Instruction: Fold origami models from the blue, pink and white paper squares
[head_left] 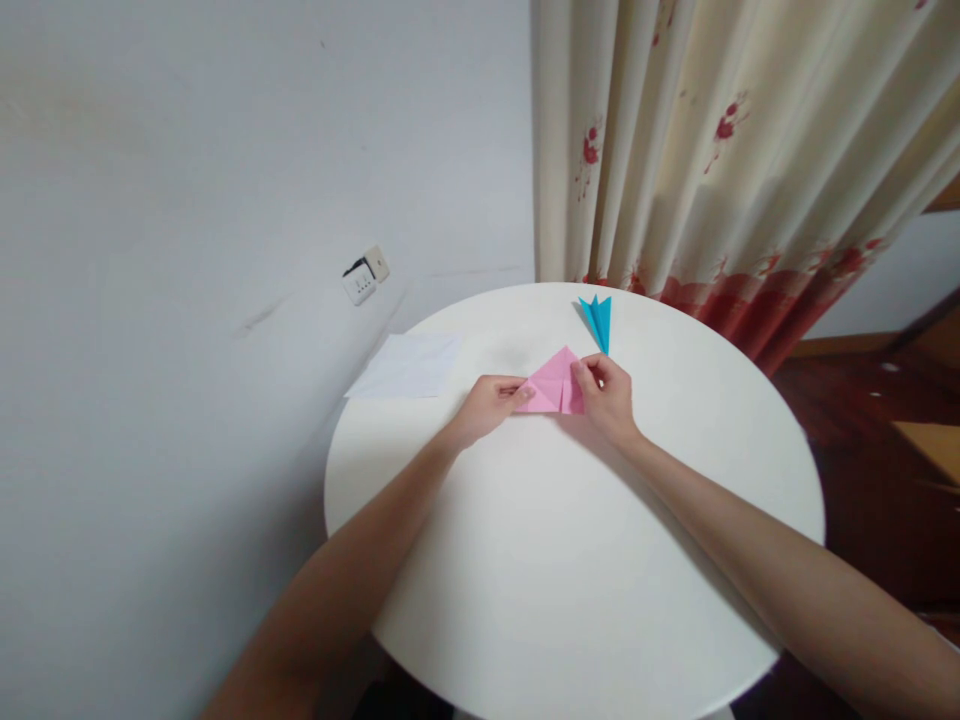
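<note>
Both my hands pinch the pink paper (pixel 553 385): left hand (pixel 489 402) grips its left corner, right hand (pixel 607 395) its right edge; blue fold (pixel 598 318) just beyond.

Head view, indoor, soft even light. Brightness moderate; no harsh highlights. The white round table (pixel 570 560) reads bright but not blown out, with only a mild sheen near its far left part. The shadows are faint: a soft one falls on the table beneath the right forearm (pixel 750 560), a weaker one beside the left hand (pixel 487 405). The wall (pixel 187 250) is lit unevenly, greyer toward the near left. The curtain (pixel 720 150) glows warm, as if backlit. Wide-angle distortion: curtain folds and wall lines bend toward the edges. Edges are slightly soft; the dark floor at right (pixel 885 440) is smeared and low in detail.
</note>
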